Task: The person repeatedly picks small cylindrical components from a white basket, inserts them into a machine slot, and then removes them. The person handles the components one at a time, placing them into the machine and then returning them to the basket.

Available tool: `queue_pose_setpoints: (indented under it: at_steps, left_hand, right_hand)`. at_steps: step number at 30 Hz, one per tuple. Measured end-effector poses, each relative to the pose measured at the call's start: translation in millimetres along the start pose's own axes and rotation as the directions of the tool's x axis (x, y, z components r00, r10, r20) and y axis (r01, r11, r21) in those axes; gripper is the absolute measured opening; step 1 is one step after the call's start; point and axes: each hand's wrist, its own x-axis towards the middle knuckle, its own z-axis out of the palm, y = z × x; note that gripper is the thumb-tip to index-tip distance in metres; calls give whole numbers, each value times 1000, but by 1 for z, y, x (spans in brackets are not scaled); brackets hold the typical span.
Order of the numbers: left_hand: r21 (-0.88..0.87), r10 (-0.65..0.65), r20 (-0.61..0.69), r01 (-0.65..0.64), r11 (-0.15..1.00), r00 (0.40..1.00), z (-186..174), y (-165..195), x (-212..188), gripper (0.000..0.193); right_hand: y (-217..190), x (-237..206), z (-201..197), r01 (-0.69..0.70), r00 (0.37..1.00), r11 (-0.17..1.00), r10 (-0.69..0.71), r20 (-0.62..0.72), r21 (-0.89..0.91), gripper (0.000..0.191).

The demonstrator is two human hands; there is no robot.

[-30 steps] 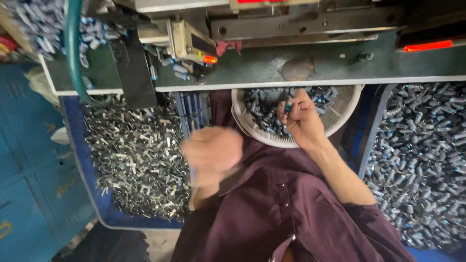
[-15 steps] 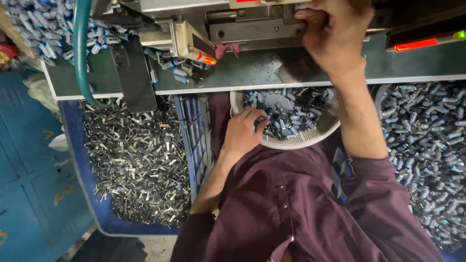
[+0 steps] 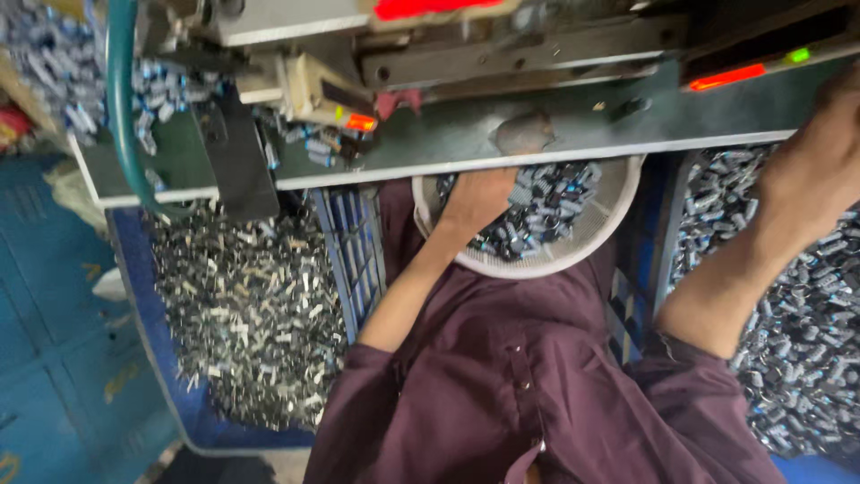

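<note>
where heaped, small blue-grey cylinders

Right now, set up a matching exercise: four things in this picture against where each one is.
1. left hand
2. right hand
3. heap of flat silvery metal clips
4. thick green hose

a. in the blue tray on the picture's left
b. curving down beside the machine, top left
c. inside the round white plastic basket of small cylinders
d. at the grey metal table's right end

Pairs: 1-c, 2-d, 3-a, 4-b

right hand cut off, left fingertips hidden
</note>
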Motion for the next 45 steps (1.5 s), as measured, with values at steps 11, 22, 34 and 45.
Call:
queue_pose_setpoints:
  at_steps: [11, 22, 34, 45]
  left_hand:
    - [-20, -213, 185, 220, 975, 959, 1, -3, -2, 16]
    - [-698, -420, -55, 266, 665, 906, -60, 42, -39, 17]
    - [-823, -420, 85, 301, 482, 904, -65, 40, -47, 14]
    - [-882, -596, 272, 444, 160, 755, -52, 34, -72, 24]
  right_hand:
    - [27, 3, 21, -210, 972, 923, 162, 171, 322, 19]
    - [-100, -101, 31, -158, 858, 775, -200, 474, 612, 34]
    - [-108, -146, 72, -655, 755, 275, 207, 622, 704, 37]
    - [-162, 37, 87, 257, 932, 771, -356, 60, 582, 35]
